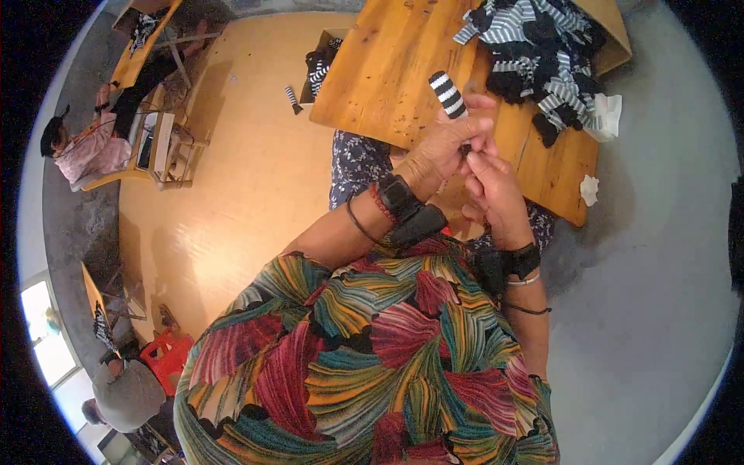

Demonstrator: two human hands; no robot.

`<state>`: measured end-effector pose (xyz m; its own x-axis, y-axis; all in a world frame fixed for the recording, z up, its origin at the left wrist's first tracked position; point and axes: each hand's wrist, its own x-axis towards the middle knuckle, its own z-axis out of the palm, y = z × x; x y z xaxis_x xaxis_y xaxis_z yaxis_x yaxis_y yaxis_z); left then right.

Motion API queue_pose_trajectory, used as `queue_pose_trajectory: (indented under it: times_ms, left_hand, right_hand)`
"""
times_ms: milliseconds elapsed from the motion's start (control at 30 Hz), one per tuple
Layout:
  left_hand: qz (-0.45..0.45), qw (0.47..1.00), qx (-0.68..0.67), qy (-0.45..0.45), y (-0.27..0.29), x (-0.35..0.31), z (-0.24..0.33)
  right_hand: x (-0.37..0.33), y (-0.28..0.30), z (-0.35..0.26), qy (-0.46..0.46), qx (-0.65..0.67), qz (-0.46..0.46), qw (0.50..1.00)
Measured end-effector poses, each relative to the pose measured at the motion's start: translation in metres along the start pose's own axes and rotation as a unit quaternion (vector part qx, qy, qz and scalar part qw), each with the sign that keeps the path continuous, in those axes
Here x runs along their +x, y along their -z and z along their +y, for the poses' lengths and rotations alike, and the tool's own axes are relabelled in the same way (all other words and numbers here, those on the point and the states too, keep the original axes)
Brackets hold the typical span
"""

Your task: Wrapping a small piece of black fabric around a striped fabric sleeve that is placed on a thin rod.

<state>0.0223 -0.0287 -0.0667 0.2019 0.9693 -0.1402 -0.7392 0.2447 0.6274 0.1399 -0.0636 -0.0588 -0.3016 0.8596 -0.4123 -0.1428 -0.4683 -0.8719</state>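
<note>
A narrow black-and-white striped knit tube (447,94) stands up out of my left hand (443,146), whose fingers are closed round its lower part. Close against it, my right hand (496,186) pinches at the tube's dark lower end with thumb and fingers. Both hands are above the near edge of the wooden table (395,74). Fingers cover most of the tube's lower half. Beyond them on the table's right side lies a heap of black and grey-striped knit pieces (535,62).
A cardboard box (604,35) lies behind the heap, with white paper (606,116) at the table's right edge. Left of the table stands an open box (329,43) of striped pieces; one striped piece (293,99) lies on the floor. Two people sit at left, near a red stool (167,360).
</note>
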Motion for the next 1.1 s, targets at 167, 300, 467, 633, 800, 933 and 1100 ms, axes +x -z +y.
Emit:
queue_pose_trajectory:
  times_ms: [167,300,467,633,800,933,1100]
  left_hand:
    - [0.007,0.992,-0.079,-0.098,0.000,0.010,0.024]
    - [-0.020,0.993,-0.049,-0.104,0.011,0.020,0.027]
    - [-0.013,0.989,-0.098,-0.114,0.005,0.020,0.027]
    - [-0.035,0.996,-0.065,-0.051,-0.006,0.009,0.015]
    - [-0.119,0.989,-0.086,0.030,-0.002,0.006,0.013]
    - [-0.074,0.995,-0.060,0.031,-0.005,0.006,0.014]
    - [-0.029,0.999,0.007,-0.030,-0.002,0.013,0.016]
  right_hand:
    - [-0.004,0.002,-0.005,0.012,-0.105,0.041,0.994]
    - [-0.002,0.006,0.013,0.061,-0.147,0.059,0.986]
    - [-0.014,0.017,0.022,0.099,-0.175,0.080,0.976]
    - [-0.009,0.022,0.010,0.176,-0.282,0.054,0.942]
    - [-0.012,0.010,0.006,0.040,-0.124,0.049,0.990]
    - [-0.012,-0.009,-0.003,-0.055,0.096,-0.010,0.994]
    - [-0.001,-0.016,-0.003,-0.012,0.092,-0.026,0.995]
